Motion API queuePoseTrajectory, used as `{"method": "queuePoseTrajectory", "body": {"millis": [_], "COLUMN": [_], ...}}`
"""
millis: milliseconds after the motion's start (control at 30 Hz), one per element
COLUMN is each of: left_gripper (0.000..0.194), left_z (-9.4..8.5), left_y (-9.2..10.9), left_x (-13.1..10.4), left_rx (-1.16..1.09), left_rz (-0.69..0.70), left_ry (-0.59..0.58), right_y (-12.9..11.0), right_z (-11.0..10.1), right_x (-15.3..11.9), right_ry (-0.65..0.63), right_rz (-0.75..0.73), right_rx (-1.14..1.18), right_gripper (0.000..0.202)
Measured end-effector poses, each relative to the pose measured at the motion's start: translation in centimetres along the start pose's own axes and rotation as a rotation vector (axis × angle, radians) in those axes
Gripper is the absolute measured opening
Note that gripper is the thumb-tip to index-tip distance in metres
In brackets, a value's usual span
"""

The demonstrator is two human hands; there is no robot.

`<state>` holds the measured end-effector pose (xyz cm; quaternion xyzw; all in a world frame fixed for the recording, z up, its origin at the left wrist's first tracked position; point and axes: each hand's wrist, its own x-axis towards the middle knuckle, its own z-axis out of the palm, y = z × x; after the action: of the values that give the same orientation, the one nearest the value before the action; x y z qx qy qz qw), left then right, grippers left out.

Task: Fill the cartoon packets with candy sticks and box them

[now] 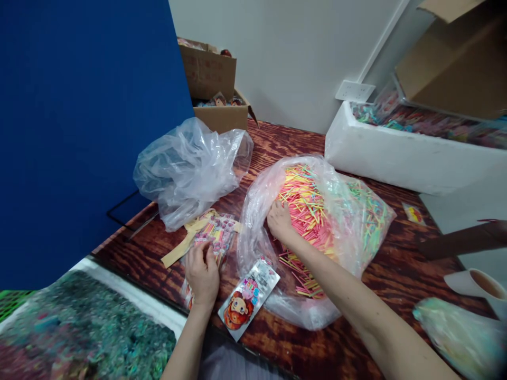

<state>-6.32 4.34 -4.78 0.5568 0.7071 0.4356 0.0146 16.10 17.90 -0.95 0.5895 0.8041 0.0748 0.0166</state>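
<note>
My right hand (279, 220) reaches into the open clear plastic bag (253, 211), at the left side of a heap of thin pink and yellow sticks (303, 203). Its fingers are curled inward at the sticks; what they pinch is too small to make out. My left hand (203, 272) rests, fingers bent and apart, on a small pile of printed packets (219, 232) near the table's front edge. Between my hands lies a silver packet with a cartoon figure (249, 298). Pale yellow strips (178, 253) stick out beside the pile.
A crumpled clear bag (194, 169) sits at the back left, before cardboard boxes (222, 117). A white foam box (372, 153) stands at the back right. Paper tubes (463, 240) and a filled bag (455, 330) are at the right. A blue panel (87, 132) borders the left.
</note>
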Motion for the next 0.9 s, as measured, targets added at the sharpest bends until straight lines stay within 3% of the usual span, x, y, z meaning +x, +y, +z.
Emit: {"method": "queuePoseTrajectory", "body": {"millis": [100,200,300,367,433,533,733,900], "left_gripper": [0.037,0.037,0.029,0.03,0.037,0.042,0.046,0.045], "left_z": [-0.9,-0.5,2.5,5.0,7.0,8.2,7.7,7.6], "left_y": [1.9,5.7,9.4,10.4,10.0,8.4,7.4,7.8], "left_x": [0.5,1.3,2.4,3.2,3.9,4.6,4.5,4.4], "left_rx": [0.07,0.09,0.109,0.167,0.27,0.338,0.348,0.364], "left_rz": [-0.007,0.095,0.388,0.516,0.435,0.309,0.29,0.303], "left_ry": [0.01,-0.021,-0.325,-0.502,-0.525,-0.432,-0.439,-0.462], "right_y": [0.7,1.1,1.2,1.4,1.7,2.4,2.9,2.9], "right_z": [-0.5,-0.7,-0.5,-0.3,-0.2,0.1,0.6,0.9], "right_x": [-0.3,-0.3,-0.2,-0.2,-0.3,-0.7,-1.6,-1.0], "right_ry": [-0.008,-0.01,-0.011,-0.015,-0.021,-0.022,0.035,0.139], "right_rz": [0.008,0.032,0.037,0.032,0.014,-0.034,-0.091,0.014], "right_rx": [0.014,0.036,0.059,0.075,0.097,0.156,0.384,0.705], "right_gripper": [0.031,0.031,0.03,0.03,0.029,0.027,0.025,0.015]}}
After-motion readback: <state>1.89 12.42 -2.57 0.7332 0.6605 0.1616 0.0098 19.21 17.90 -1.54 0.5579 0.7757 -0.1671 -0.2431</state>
